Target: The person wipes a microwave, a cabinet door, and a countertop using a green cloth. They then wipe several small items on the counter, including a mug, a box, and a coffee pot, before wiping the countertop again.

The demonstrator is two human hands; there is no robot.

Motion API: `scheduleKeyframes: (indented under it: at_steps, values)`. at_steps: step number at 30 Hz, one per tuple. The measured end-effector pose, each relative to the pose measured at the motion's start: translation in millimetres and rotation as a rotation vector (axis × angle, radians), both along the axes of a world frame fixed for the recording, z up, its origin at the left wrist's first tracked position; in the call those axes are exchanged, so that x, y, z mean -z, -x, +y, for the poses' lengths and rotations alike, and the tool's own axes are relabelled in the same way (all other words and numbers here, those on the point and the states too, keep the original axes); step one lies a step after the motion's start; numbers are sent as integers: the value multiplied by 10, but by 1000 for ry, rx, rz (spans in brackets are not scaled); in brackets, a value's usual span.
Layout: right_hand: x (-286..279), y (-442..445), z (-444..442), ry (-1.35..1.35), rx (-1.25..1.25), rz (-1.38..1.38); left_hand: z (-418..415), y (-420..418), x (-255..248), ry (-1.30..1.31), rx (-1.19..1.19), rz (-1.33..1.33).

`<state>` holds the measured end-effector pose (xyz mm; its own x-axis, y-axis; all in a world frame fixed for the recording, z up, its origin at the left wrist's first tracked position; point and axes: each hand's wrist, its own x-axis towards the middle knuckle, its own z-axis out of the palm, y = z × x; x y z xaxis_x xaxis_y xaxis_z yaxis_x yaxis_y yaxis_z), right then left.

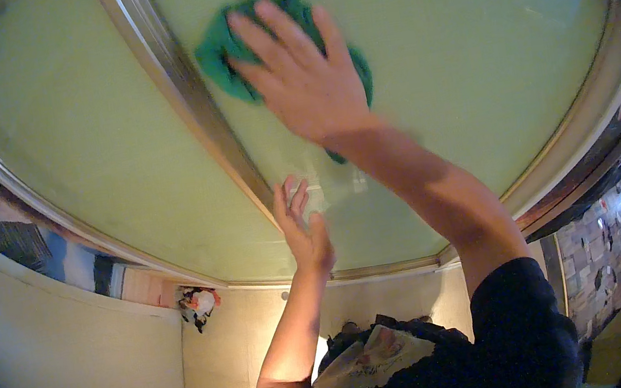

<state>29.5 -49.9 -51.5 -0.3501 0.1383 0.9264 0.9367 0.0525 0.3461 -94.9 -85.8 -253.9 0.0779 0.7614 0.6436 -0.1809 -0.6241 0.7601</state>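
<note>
My right hand (311,72) lies spread over a crumpled green cloth (216,49), pressing it against a pale green, glossy pane (448,73), probably glass. The fingers are slightly blurred. A strip of the cloth shows below the wrist. Lower down, my left hand (305,230) is raised beside the lower end of a metal frame bar (182,87). Its fingers and thumb are apart, and I see nothing in it. Whether it touches the bar or the pane, I cannot tell.
Left of the bar is a second pale green pane (83,142). A metal edge frame (384,270) runs along the bottom. Beyond it are a beige wall (70,347) and a small cluttered bundle (200,303). A patterned, tile-like surface (605,259) shows at right.
</note>
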Motion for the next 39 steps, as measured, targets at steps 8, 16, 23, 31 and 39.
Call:
scheduleKeyframes:
  at_steps: [8, 16, 23, 31, 39]
  values:
    - [2257, 32, 11, 431, 46, -420, 104, 365, 91, -344, -399, 216]
    - [2696, -284, -214, 473, 113, -486, 129, 226, -52, -355, -231, 605]
    - [1262, -415, -375, 199, 23, -54, 172, -216, 25, -402, -307, 476]
    - [1255, -902, -558, 92, 36, 283, 231, -730, 8, -478, -319, 517]
    - [1350, -1531, -759, -308, 183, 619, 112, -1029, -129, -526, -550, 561]
